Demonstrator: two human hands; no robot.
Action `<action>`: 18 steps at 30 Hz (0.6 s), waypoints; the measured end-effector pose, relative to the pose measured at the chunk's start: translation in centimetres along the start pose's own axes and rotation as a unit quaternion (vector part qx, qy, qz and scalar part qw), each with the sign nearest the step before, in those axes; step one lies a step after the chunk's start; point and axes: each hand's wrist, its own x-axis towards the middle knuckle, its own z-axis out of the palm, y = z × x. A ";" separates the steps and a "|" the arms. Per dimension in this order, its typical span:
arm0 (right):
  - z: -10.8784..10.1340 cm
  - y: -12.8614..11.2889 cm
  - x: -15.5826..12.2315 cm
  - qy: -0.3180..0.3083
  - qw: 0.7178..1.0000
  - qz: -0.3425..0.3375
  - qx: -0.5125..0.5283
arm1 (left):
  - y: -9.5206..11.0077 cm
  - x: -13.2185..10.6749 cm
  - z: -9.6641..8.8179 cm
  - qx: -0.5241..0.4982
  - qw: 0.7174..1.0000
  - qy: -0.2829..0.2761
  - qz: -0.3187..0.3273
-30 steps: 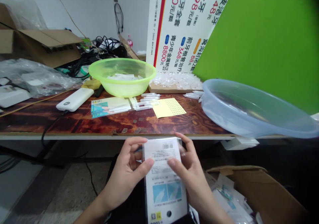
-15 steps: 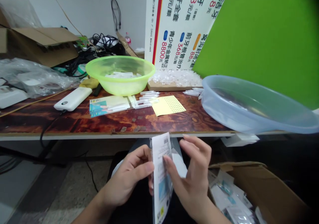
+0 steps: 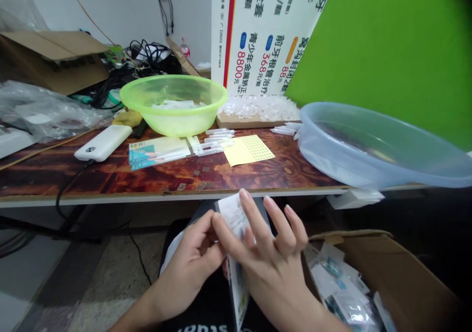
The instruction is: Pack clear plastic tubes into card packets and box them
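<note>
A flat clear packet with a white printed card inside (image 3: 231, 210) stands tilted above my lap, below the table's front edge. My left hand (image 3: 197, 253) is closed, pinching the packet's left edge. Across the packet's face lies my right hand (image 3: 275, 253), back toward me. One of its fingers presses at the edge beside the left fingertips, and its other fingers are spread. Both hands cover much of the packet's middle. On the table ahead are similar flat packets with blue print (image 3: 158, 152), several clear tubes (image 3: 214, 142) and a yellow sticker sheet (image 3: 249, 150).
A green basin (image 3: 177, 125) holds white pieces. Behind stands a cardboard tray (image 3: 243, 121) heaped with small clear pieces. A blue basin (image 3: 342, 167) overhangs the table edge at right. Below it, a cardboard box (image 3: 391, 278) contains packets. A white power bank (image 3: 103, 143) trails a cable.
My right hand has moved left across the packet, its finger reaching my left fingertips. The packet has turned more edge-on. My view has tipped slightly downward.
</note>
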 end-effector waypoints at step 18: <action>1.4 1.0 1.2 -0.059 0.636 0.457 0.619 | -0.4 0.3 -0.8 0.220 0.967 0.068 0.110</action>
